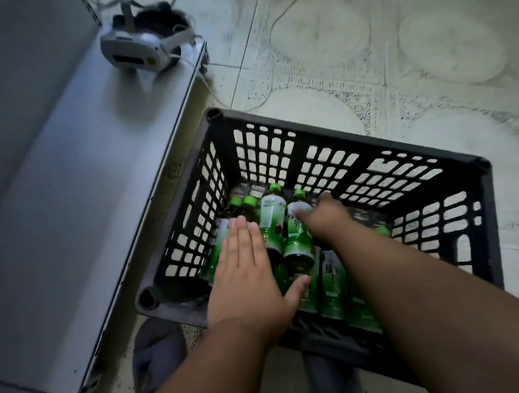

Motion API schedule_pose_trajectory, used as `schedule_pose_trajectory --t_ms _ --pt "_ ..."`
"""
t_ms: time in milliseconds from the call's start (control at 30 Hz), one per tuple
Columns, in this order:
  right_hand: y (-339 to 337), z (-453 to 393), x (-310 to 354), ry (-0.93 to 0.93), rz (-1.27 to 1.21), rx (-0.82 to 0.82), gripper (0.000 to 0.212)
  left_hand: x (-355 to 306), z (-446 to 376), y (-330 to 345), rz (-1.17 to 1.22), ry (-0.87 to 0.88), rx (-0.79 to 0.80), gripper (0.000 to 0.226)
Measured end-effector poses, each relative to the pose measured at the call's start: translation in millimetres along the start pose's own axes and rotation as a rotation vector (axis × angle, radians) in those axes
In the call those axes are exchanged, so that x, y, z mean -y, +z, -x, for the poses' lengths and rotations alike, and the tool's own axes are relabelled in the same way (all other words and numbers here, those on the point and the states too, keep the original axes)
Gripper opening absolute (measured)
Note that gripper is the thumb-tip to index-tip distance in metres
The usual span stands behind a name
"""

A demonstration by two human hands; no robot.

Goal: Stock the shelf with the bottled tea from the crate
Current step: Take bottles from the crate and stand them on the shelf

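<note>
Far to the left of the left hand (247, 276) lies the grey shelf (71, 214), bare but for a white headset (139, 42) at its far end; the left hand itself is flat, fingers straight and together, thumb spread, hovering palm-down over the near-left corner of the black crate (334, 149). Between the two hands, bottled tea (298, 236) lies on its side, long axes running away from the person, green caps pointing to the far wall, labels bearing the characters 绿茶. The right hand (323, 219) reaches onto a bottle's upper part; its grasp cannot be judged.
</note>
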State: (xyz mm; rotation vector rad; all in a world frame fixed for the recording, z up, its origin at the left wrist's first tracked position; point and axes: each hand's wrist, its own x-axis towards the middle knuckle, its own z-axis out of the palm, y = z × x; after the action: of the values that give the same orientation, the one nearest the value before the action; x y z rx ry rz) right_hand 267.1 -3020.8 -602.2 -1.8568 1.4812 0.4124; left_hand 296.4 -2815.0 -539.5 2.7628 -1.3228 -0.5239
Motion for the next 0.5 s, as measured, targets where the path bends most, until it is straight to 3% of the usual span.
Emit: schedule_pose_trajectory --t_ms 333,500 --pt "26.8 -54.3 -3.4 0.075 -0.072 0.161 0.095 -2.4 -1.3 -4.3 -0.007 -0.019 0.064 0.106" --pt "23.7 -35.1 -23.5 0.149 -0.236 0.251 0.074 -2.0 -0.6 -3.3 0.0 -0.025 0.049 0.109"
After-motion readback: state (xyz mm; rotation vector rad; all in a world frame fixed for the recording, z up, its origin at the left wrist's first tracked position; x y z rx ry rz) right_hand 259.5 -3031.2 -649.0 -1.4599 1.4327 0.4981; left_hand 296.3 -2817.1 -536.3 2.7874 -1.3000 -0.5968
